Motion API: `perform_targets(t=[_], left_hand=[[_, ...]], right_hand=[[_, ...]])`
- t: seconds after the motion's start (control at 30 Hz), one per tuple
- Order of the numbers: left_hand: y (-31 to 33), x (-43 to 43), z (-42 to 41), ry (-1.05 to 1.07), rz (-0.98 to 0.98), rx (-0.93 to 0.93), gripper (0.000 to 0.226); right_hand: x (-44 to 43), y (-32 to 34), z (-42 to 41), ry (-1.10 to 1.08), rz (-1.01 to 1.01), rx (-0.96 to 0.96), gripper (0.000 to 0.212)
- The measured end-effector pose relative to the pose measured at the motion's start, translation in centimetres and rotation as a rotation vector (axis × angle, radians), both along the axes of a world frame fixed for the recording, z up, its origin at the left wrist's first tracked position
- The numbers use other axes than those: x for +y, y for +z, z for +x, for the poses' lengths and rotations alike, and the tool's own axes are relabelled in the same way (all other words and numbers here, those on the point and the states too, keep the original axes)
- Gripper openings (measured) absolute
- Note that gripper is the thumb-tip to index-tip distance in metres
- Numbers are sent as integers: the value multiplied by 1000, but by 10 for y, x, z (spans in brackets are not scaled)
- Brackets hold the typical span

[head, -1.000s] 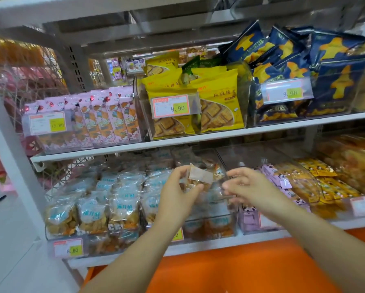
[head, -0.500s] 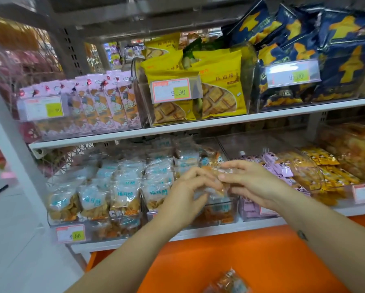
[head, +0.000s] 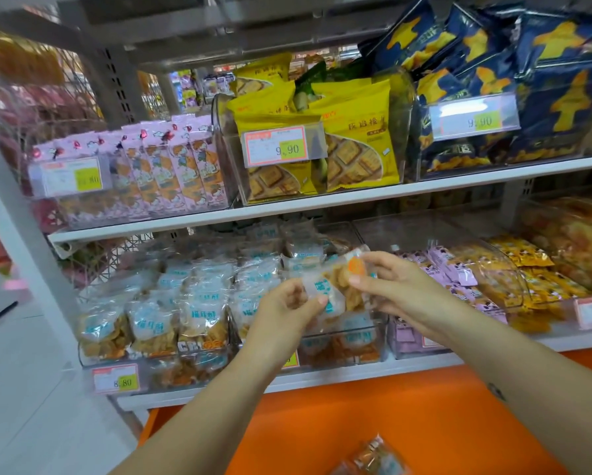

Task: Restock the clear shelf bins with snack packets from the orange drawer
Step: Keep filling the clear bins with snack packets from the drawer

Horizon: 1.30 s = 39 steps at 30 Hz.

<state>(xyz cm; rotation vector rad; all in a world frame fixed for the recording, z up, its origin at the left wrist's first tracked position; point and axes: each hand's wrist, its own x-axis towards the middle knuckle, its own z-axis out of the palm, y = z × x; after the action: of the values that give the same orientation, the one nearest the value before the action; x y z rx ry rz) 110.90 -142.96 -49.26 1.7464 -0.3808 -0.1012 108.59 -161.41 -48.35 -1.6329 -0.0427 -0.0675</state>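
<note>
Glossy clear plastic packet (head: 335,289) (crinkled film), transparent plastic bins (head: 366,351), smooth matt orange drawer (head: 407,416).

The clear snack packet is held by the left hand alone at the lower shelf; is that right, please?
Not alone: the head view shows left hand and right hand both holding the clear snack packet at the lower shelf.

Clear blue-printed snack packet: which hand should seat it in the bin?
Probably the left hand: it grips the clear blue-printed snack packet low, just above the clear plastic bin of matching packets; the right hand only pinches its top corner.
</note>
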Motion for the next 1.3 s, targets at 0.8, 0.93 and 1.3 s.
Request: perform_targets(t=[0.8,0.93,1.3], left_hand=[[22,-9,67,203,875,-692,19],[17,-15,85,219,1131,-663,25],[26,-1,86,258,906,-501,24]], right_hand=[[-40,-16,95,-234,-1435,-326,24],[-44,1,77,-330,-1214,-516,4],[14,-43,44,-391,-808,-1014,7]])
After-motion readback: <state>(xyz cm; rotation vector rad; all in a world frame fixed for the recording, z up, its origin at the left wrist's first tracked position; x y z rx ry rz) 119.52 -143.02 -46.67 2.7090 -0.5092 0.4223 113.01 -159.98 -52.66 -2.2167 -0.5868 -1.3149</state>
